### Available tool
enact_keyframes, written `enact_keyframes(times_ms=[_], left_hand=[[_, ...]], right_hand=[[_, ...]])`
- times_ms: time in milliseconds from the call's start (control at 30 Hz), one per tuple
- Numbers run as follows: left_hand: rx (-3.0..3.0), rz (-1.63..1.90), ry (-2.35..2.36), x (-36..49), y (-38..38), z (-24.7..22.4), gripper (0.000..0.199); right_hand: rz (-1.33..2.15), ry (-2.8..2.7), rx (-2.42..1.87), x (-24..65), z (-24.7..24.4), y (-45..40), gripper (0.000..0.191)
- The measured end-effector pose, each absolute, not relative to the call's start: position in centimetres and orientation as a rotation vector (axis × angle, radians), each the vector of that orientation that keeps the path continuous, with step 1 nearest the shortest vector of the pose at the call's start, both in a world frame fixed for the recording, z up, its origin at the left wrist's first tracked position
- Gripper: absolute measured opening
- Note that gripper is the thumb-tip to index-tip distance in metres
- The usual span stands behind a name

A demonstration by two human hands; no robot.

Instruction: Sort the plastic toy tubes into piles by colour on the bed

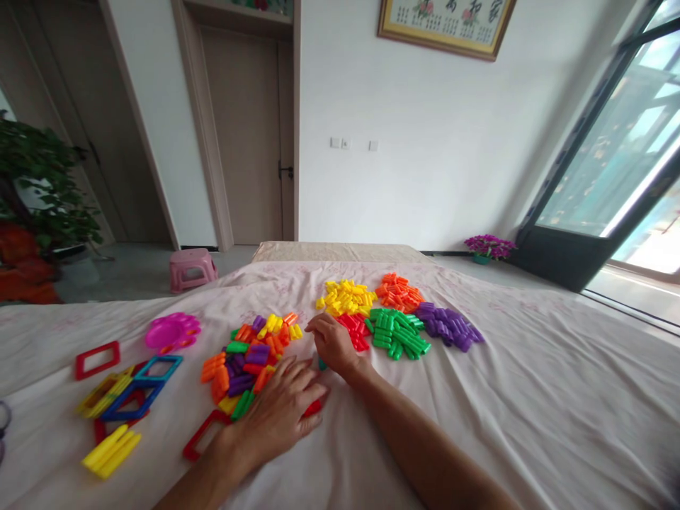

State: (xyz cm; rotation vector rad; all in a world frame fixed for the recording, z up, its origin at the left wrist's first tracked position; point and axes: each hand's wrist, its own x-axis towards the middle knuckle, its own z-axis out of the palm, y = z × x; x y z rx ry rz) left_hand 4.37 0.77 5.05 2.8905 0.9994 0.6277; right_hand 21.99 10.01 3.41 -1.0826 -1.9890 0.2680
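My left hand lies with fingers spread at the near right edge of a mixed pile of plastic pieces; a red piece shows beside its fingers. My right hand is above the cloth between that pile and the sorted ones, its fingers bent and pointing left; whether it holds anything is hidden. A bit of green shows under it. Just beyond and to the right of it are heaps of red, yellow, orange, green and purple pieces.
On the left of the cloth-covered table are a magenta scalloped dish, flat frames in red, blue and yellow, and yellow pieces. Another red frame lies by my left forearm. A pink stool stands beyond the table.
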Motion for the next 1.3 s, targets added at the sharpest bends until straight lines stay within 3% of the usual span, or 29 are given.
enact_keyframes(times_ms=[367, 733, 833, 967, 1133, 1300], left_hand=[[3.069, 0.840, 1.326, 4.7, 4.1, 3.2, 0.023], [2.615, 1.227, 1.545, 0.1, 6.8, 6.6, 0.028], [2.389, 1.204, 1.694, -3.4, 8.5, 6.9, 0.033], [2.078, 1.036, 1.859, -8.5, 10.9, 4.5, 0.038], [1.820, 0.994, 1.770, -11.8, 12.6, 0.5, 0.046], [1.756, 1.033, 1.682, -11.8, 12.4, -0.5, 0.048]], right_hand=[[0.252, -2.017, -1.081, 21.9, 2.7, 9.6, 0.033], [0.157, -2.275, -1.073, 21.8, 3.3, 8.5, 0.022], [0.083, -2.403, -1.086, 21.9, 3.6, 8.1, 0.031], [0.098, -2.447, -1.050, 21.8, 3.6, 8.0, 0.037], [0.171, -2.400, -1.005, 21.5, 3.3, 8.0, 0.023], [0.116, -2.208, -1.134, 22.1, 3.6, 8.5, 0.013]])
